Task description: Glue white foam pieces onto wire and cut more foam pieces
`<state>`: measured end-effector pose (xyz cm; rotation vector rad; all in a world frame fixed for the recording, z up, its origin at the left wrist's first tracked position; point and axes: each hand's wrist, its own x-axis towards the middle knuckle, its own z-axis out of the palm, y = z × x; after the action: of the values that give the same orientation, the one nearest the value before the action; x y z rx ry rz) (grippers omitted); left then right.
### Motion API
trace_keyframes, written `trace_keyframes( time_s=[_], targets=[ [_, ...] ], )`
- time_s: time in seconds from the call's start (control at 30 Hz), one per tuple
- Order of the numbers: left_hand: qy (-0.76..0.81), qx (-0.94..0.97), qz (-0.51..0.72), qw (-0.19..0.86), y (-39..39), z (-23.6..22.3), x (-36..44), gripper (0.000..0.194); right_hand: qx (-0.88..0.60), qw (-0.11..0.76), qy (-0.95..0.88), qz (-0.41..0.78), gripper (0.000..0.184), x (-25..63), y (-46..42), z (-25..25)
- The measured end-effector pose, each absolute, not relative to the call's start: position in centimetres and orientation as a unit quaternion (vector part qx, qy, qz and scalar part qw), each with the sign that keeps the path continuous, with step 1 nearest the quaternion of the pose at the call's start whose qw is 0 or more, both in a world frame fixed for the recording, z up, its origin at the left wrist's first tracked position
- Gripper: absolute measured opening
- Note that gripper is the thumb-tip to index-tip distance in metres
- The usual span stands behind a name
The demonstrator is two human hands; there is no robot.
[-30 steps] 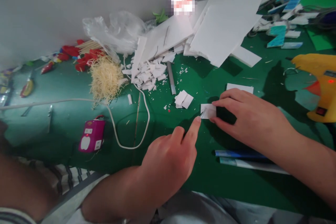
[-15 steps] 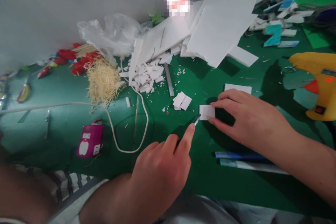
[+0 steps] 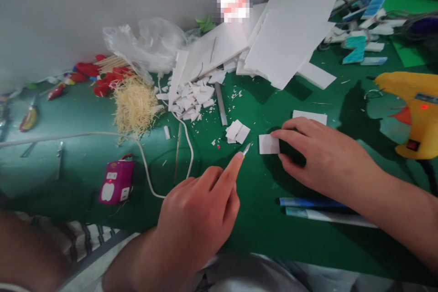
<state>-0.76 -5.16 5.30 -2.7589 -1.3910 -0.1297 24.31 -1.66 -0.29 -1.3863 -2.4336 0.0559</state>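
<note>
My left hand (image 3: pixel 201 207) is closed around a craft knife (image 3: pixel 247 148), its index finger stretched along the top and the handle mostly hidden. The blade points up and to the right, a short gap from a small white foam board piece (image 3: pixel 268 144). That piece lies flat on the green table, its right edge pinched between the thumb and index finger of my right hand (image 3: pixel 315 146). Several similar cut pieces (image 3: pixel 238 132) lie in a small overlapping pile left of it. Another white piece (image 3: pixel 310 116) sits partly behind my right hand.
A yellow glue gun (image 3: pixel 414 114) with a lit red light stands at right. Blue and white strips (image 3: pixel 308 202) lie near my right forearm. Large foam sheets (image 3: pixel 294 32), white scraps (image 3: pixel 191 100), pale shredded straw (image 3: pixel 133 107), a purple power adapter (image 3: pixel 116 181) and a white cable (image 3: pixel 192 150) occupy the table.
My left hand has drawn the knife back, down and left, so the blade has come away from the white piece. My right hand stays at the piece, its thumb slightly shifted.
</note>
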Motion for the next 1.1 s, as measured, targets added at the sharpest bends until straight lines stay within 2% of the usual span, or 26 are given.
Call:
trace_keyframes(
  time_s=[0.07, 0.2, 0.33, 0.53, 0.67, 0.83, 1.1],
  targets=[
    [-0.452, -0.890, -0.050, 0.027, -5.1, 5.3, -0.7, 0.041, -0.495, 0.174, -0.851, 0.029, 0.022, 24.4, -1.7, -0.4],
    [-0.452, -0.890, -0.055, 0.020, -5.2, 5.1, -0.4, 0.039, -0.509, 0.179, -0.841, 0.051, 0.037, 24.5, -1.7, -0.4],
    [-0.444, -0.894, -0.055, 0.002, -5.3, 5.0, -0.1, 0.040, -0.483, 0.170, -0.857, 0.065, 0.041, 24.7, -1.3, -0.5],
    [-0.434, -0.899, -0.061, -0.007, -5.3, 4.9, 0.1, 0.040, -0.457, 0.182, -0.867, 0.081, 0.023, 24.7, -0.8, -0.8],
    [-0.433, -0.899, -0.058, -0.015, -5.4, 4.9, 0.3, 0.037, -0.460, 0.179, -0.866, 0.078, 0.036, 24.6, -0.8, -0.7],
    [-0.417, -0.906, -0.068, -0.033, -5.5, 4.8, 0.4, 0.035, -0.447, 0.174, -0.874, 0.076, 0.025, 24.7, -0.8, -0.8],
    [-0.409, -0.910, -0.060, -0.032, -5.6, 4.2, 0.7, 0.040, -0.443, 0.185, -0.874, 0.071, 0.023, 24.8, -0.7, -1.0]
  ],
)
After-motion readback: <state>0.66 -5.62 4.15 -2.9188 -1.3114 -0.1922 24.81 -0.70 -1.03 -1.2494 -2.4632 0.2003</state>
